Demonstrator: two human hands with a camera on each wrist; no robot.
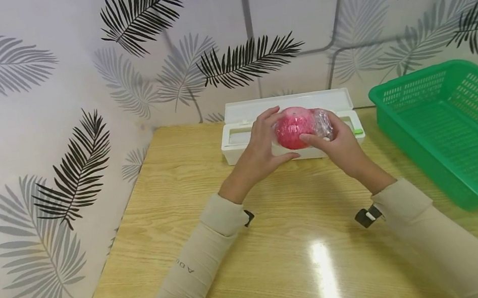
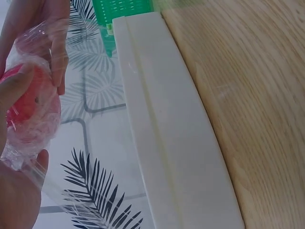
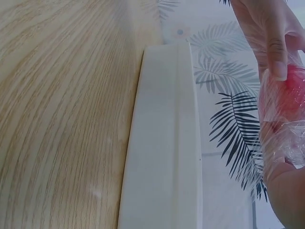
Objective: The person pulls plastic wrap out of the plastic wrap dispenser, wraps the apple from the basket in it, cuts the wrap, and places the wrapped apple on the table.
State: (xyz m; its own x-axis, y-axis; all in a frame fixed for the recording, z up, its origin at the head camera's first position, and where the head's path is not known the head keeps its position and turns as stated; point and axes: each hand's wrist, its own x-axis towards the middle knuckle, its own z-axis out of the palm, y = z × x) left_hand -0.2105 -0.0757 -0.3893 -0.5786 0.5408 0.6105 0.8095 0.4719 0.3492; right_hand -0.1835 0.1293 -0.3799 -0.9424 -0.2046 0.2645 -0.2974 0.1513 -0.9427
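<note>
A round, shiny red-and-pink fruit [image 1: 295, 131] is wrapped in clear plastic film [image 2: 45, 126] that bunches at its right side. My right hand [image 1: 340, 147] grips its right side, the thumb lying across the front. My left hand [image 1: 257, 149] curves round the left side, with fingers at the top and the thumb stretched out below. Both hands hold it in the air in front of an open white cling film box [image 1: 240, 155], whose lid [image 1: 287, 104] stands raised at the back. Loose film spreads from the fruit between the hands in the right wrist view.
A green plastic basket [image 1: 433, 160] stands on the wooden table [image 1: 280, 245] to the right of the box. A small green piece [image 1: 358, 131] sits at the box's right end. Behind the table rises a wall covering [image 1: 294, 19] with a leaf pattern.
</note>
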